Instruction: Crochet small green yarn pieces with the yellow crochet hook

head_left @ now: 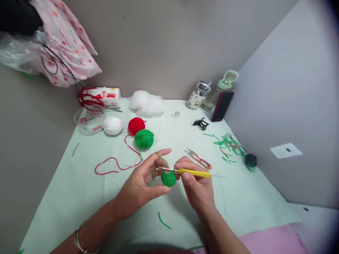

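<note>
The left hand [140, 185] and right hand [197, 190] are bare, with slender fingers; their nails are too small to make out clearly. Around the left forearm [104, 220], near the wrist, sits a bangle [76, 240] of pale, silvery metal, narrow and curved, looking like two thin bands close together. The right forearm [221, 231] is bare along its visible length. A dark red strip [164, 252] at the bottom edge may be clothing, too blurred to tell.

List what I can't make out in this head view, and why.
All in the head view:
Green crocheted piece: far side, turned away from the camera.
Water bottle: lower right, hidden by the phone.
Pen jar label: print too small to read.
Pink cloth, lower right: cut off by bottom edge.
</note>
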The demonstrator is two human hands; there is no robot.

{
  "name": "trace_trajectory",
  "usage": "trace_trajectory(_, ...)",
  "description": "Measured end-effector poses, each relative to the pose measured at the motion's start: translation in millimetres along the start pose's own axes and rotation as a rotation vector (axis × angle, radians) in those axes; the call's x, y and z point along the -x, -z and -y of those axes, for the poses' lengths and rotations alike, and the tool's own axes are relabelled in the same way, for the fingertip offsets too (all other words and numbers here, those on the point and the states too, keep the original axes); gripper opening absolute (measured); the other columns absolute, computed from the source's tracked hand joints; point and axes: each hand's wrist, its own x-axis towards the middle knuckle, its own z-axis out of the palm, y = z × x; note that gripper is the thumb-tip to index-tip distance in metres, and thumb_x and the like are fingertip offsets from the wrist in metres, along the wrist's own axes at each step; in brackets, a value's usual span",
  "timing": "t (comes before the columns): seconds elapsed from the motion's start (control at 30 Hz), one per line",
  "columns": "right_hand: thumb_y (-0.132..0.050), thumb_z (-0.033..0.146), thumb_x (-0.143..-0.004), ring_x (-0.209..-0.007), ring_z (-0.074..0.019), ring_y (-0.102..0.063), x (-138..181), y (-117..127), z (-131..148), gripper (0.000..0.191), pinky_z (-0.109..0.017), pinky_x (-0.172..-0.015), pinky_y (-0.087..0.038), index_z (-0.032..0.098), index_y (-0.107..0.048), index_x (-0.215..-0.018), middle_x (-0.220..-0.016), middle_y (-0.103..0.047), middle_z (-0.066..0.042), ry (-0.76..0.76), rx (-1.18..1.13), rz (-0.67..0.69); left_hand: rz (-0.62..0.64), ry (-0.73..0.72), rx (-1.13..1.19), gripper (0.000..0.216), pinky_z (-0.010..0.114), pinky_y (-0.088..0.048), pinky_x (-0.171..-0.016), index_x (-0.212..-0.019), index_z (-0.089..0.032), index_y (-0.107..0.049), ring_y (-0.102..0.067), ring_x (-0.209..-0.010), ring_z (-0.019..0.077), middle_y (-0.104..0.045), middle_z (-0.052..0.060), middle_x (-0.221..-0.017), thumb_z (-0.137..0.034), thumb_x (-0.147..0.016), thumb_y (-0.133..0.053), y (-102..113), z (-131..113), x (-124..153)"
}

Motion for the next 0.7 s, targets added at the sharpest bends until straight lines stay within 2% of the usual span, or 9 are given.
trace_trajectory(0.23, -0.071, 0.045, -0.099, -0.083, -0.0209, -0.067, 3, -3, 2, 0.022, -0.036, -0.073, -0.057, 0.031, -0.086, -0.104, -0.100, -0.078, -0.008, 0.075, 0.019, -0.005, 0.005, -0.026, -0.048, 0.067, 0.037, -0.050, -0.110, -0.146, -0.041, -0.063, -0.067, -0.113, 0.0210, -0.063, 0.001, -0.112, -0.024, -0.086, -0.087, 1, -1, 2)
trace_trajectory(0.4, -0.070, 0.038, -0.101, -0.079, -0.0180, -0.066, 3, -4, 3, 0.016, -0.033, -0.069, -0.055, 0.034, -0.085, -0.105, -0.099, -0.078, -0.006, 0.119, -0.016, 0.008, 0.027, -0.054, 0.009, 0.064, 0.035, -0.054, -0.101, -0.146, -0.043, -0.062, -0.070, -0.109, 0.0200, -0.061, 0.001, -0.117, -0.025, -0.089, -0.085, 1, 1, 6)
trace_trajectory(0.5, -0.071, 0.038, -0.100, -0.074, -0.0164, -0.064, 2, -5, 4, 0.015, -0.031, -0.066, -0.054, 0.032, -0.085, -0.104, -0.094, -0.076, -0.005, 0.161, 0.023, -0.016, 0.012, -0.058, 0.016, 0.064, 0.033, -0.056, -0.096, -0.147, -0.042, -0.061, -0.069, -0.107, 0.0192, -0.059, 0.002, -0.117, -0.026, -0.089, -0.085, 0, 4, 8)
trace_trajectory(0.7, -0.072, 0.039, -0.099, -0.069, -0.0160, -0.062, 3, -6, 7, 0.017, -0.030, -0.062, -0.052, 0.027, -0.084, -0.100, -0.078, -0.070, -0.003, 0.170, 0.053, -0.022, 0.011, -0.105, -0.038, 0.063, 0.034, -0.055, -0.102, -0.146, -0.041, -0.063, -0.066, -0.108, 0.0180, -0.061, 0.001, -0.112, -0.022, -0.090, -0.084, -4, 4, 12)
